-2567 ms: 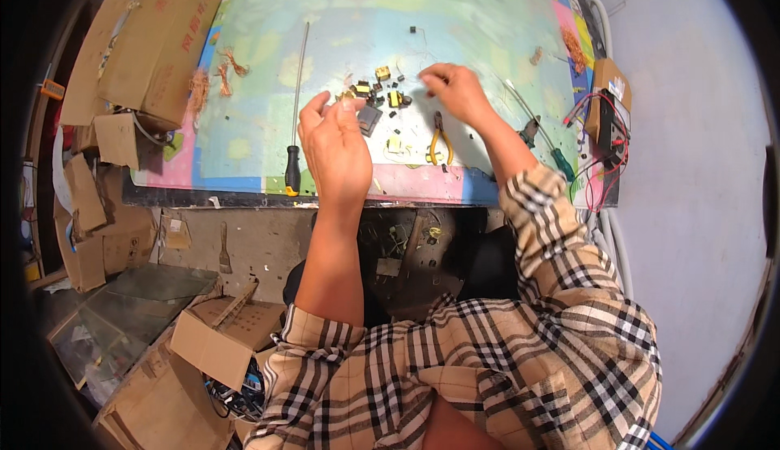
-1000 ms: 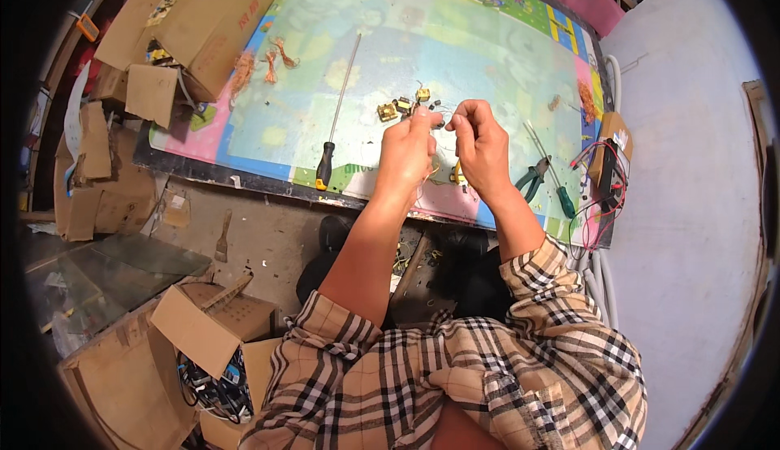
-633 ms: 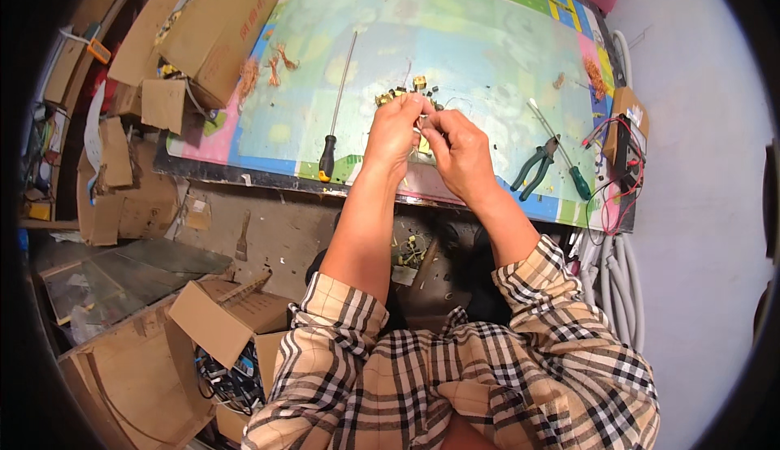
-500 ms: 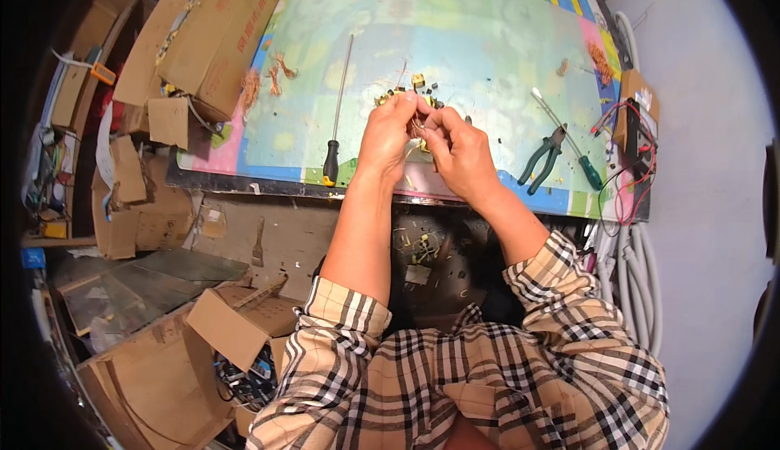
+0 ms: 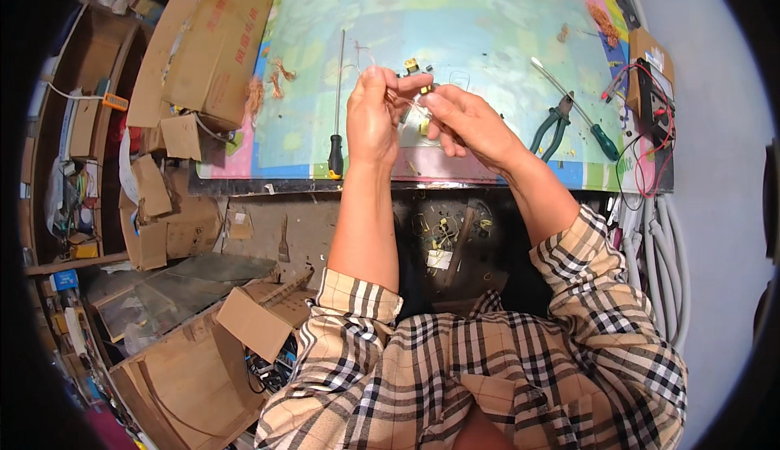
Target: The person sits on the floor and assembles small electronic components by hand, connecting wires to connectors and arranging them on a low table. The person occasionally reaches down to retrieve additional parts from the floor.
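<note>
Over the near middle of the table my left hand (image 5: 374, 117) and my right hand (image 5: 470, 123) come together, fingers pinched. Thin copper wire (image 5: 416, 102) runs between their fingertips, and loose strands loop up past the left thumb. A small black-and-yellow part (image 5: 427, 89) shows at the fingertips; which hand bears it, I cannot tell. Just beyond lies a yellow-wrapped coil piece (image 5: 412, 65) among small dark bits. Left of my left hand rests a long screwdriver (image 5: 335, 153) with a black and yellow handle.
Green-handled pliers (image 5: 555, 125) and a green screwdriver (image 5: 603, 140) lie at right, near a black meter (image 5: 652, 101) with red and black leads. Copper wire bundles (image 5: 602, 23) sit at the far right. A cardboard box (image 5: 219, 52) stands left; scraps lie below the table edge.
My hands have drawn slightly apart, the left moving left and the right moving right. Wire strands now rise above the left hand. The whole view has shifted a little.
</note>
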`<action>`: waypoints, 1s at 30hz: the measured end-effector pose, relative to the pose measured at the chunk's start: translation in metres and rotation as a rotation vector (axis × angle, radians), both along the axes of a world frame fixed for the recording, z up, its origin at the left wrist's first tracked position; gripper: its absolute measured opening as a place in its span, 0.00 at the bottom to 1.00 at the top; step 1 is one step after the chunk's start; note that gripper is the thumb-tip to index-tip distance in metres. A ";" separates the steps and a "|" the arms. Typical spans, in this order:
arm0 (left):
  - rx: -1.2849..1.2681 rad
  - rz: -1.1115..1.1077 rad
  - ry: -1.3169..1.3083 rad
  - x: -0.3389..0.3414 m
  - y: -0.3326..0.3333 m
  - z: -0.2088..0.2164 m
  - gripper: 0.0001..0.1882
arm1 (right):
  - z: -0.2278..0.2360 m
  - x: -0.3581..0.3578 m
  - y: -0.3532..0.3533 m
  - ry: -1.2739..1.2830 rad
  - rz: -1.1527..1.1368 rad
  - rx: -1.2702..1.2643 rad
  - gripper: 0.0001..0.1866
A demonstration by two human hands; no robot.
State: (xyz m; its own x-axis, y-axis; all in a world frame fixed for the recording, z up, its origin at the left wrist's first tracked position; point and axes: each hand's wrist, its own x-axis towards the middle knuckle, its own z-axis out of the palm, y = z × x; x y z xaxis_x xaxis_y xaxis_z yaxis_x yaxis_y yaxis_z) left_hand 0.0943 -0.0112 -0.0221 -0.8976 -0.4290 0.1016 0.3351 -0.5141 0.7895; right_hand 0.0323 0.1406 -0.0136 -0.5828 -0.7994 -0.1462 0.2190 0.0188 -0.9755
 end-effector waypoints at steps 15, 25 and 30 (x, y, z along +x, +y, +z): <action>0.307 -0.205 0.203 0.008 0.012 0.023 0.18 | -0.002 0.000 -0.004 0.371 0.058 0.019 0.14; 0.280 0.039 0.246 0.041 -0.045 0.031 0.19 | 0.003 -0.019 0.021 0.908 -0.319 0.367 0.13; 0.228 0.284 0.166 0.057 -0.062 0.034 0.18 | 0.004 -0.034 0.047 0.650 -0.008 0.310 0.17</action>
